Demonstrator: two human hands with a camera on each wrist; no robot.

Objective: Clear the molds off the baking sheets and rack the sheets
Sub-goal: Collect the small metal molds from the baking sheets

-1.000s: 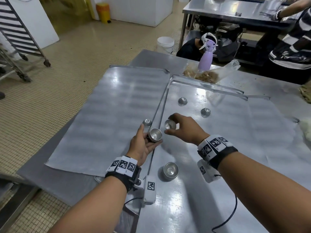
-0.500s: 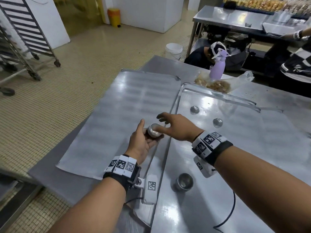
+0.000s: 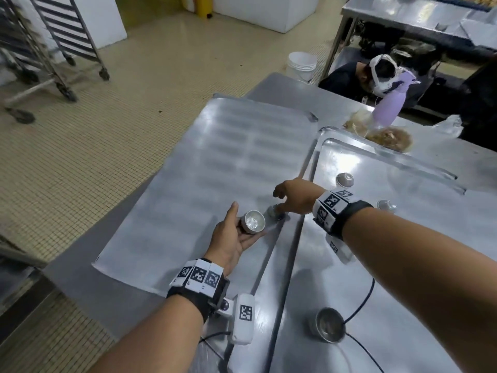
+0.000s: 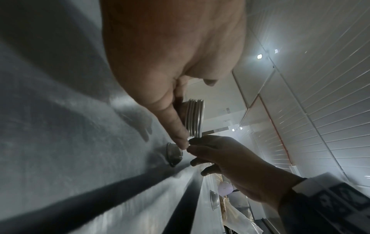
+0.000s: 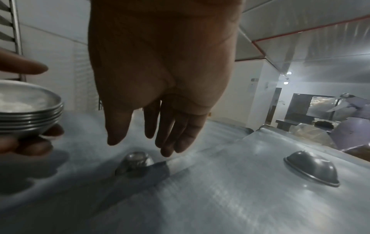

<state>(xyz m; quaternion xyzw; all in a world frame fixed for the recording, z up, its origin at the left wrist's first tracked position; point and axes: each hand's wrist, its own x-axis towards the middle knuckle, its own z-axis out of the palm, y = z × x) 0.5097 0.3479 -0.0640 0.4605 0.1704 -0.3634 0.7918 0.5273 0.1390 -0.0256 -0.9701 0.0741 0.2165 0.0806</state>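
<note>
A bakery workroom with a tiled floor holds a steel tabletop (image 3: pixel 457 162) carrying two baking sheets side by side. Over the seam between them, the right hand's (image 3: pixel 294 196) fingers (image 5: pixel 170 139) hang straight and loose, gripping nothing, their tips just above an upside-down mold (image 3: pixel 274 212) at the inner edge of the left sheet (image 3: pixel 215 162). Whether they already touch it cannot be told. Just beside them, the left hand (image 3: pixel 232 240) holds a nested stack of molds (image 3: pixel 252 221), mouth up, its fingers curled under the bottom one and the thumb raised at the side — the left wrist view shows about five rims.

Outward on the right sheet (image 3: pixel 376 265), three molds remain: two upside down past the right wrist (image 3: pixel 344 180) (image 3: pixel 386 205) and one lying mouth up near the person (image 3: pixel 329 328). The left sheet shows no other mold.

Judging from this, clearing is well along but unfinished: four loose molds are left to gather. Neither sheet has been racked; the wheeled rack (image 3: pixel 67 44) stands well apart across the floor.
</note>
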